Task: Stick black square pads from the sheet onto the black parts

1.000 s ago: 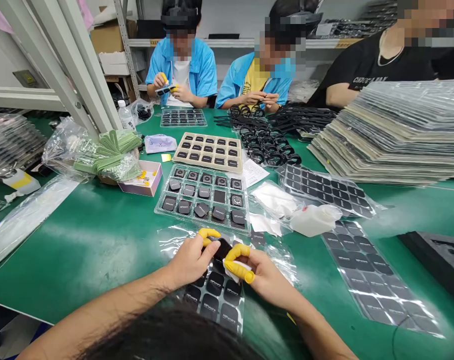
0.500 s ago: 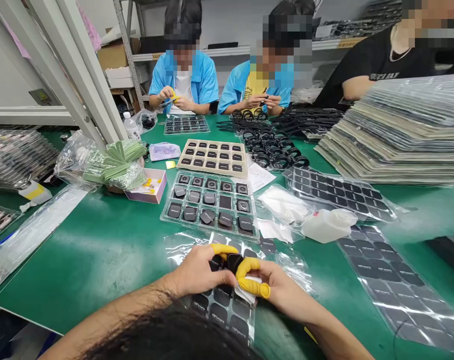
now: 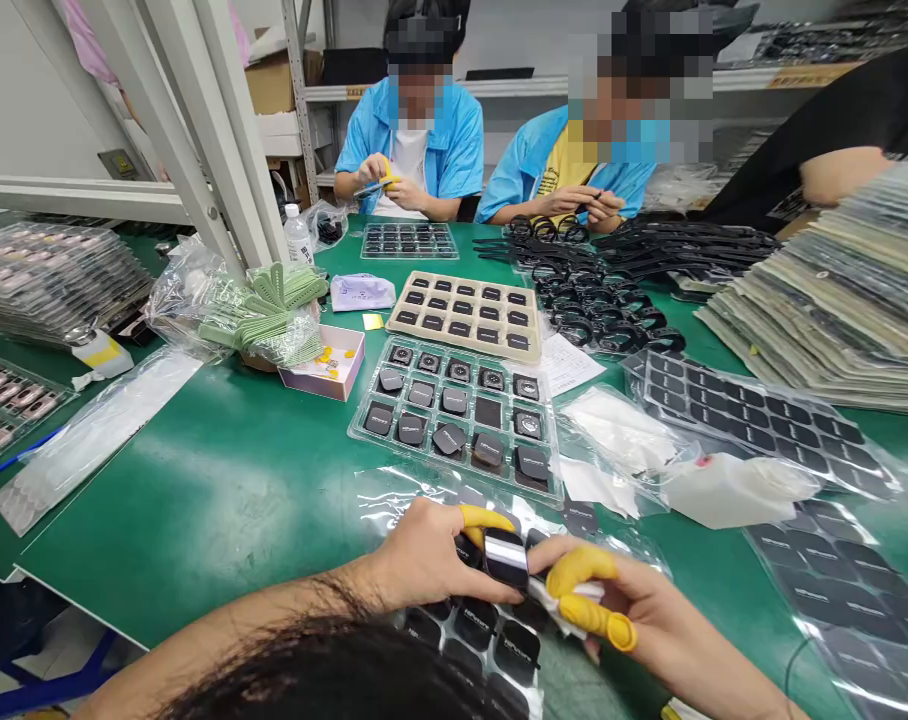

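Left hand low at the bench's near edge, wrist bent inward, yellow-capped finger curled over the top of a small black pad. Pinching that pad from the left side, thumb underneath. Right hand alongside, palm turned in, two yellow-capped fingers closed on a white wipe pressed against the pad's right edge. Both hands closed narrow, nothing loose between them. Pad held just above a clear sheet of black pads lying at the near edge, glossy face up and catching light.

Beyond the hands, toward the bench's middle, a clear tray of black parts; behind it a beige tray. White bottle on its side to the right, near a film sheet. Pink box left of the clear tray. Two people in blue at the far edge, hands busy with small parts.

Compared with half a second back: hands shifted rightward and nearer the near edge, pad now tilted to show a bright reflection, right fingers spread a little further from the left.
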A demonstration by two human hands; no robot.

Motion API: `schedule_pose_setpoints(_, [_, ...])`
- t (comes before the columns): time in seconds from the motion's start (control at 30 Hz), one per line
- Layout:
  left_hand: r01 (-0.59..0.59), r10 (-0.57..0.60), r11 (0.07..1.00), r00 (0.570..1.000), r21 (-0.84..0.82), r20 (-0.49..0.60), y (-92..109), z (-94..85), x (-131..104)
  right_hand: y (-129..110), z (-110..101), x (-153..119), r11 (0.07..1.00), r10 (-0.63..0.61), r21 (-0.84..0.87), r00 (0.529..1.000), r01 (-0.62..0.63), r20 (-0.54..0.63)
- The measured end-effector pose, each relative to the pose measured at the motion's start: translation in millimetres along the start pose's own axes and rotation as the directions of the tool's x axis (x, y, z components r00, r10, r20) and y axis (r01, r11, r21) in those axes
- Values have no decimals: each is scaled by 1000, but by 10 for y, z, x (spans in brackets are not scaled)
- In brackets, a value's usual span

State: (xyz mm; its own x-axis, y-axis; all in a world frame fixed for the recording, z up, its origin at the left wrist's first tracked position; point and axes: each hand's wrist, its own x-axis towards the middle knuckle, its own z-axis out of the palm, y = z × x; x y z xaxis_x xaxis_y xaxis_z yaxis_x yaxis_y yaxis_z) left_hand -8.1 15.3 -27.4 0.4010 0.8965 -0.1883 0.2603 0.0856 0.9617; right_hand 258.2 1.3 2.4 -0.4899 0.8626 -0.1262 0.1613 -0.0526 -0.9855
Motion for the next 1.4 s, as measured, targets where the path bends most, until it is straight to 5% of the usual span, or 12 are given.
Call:
schedule_pose_setpoints(0.13, [-10, 11, 1000, 998, -22, 56, 36, -33, -1, -77, 123, 53, 854, -441, -360, 889, 375, -120])
schedule_pose_setpoints(0.3, [-31, 34, 998, 997, -47, 65, 133, -85, -28, -32, 344, 148, 652, -632, -575, 773, 495, -52])
schedule_pose_setpoints(0.67, [20, -19, 1000, 1000, 14, -24, 254, -68, -66, -26, 300, 226, 502, -673, -727, 740, 468, 12])
schedule_pose_setpoints(1.07, [81, -75, 996, 983, 31, -167, 276, -21, -82, 65, 218, 239, 602, -644, -699, 752, 385, -140])
schedule_pose_setpoints(1.23, [72, -60, 995, 985, 72, -160, 314, -2, -100, 49, 192, 229, 619, -664, -646, 736, 446, -128])
schedule_pose_setpoints(1.4, [75, -63, 993, 989, 89, -131, 303, 3, -99, 57, 253, 257, 567, -667, -644, 745, 513, 6])
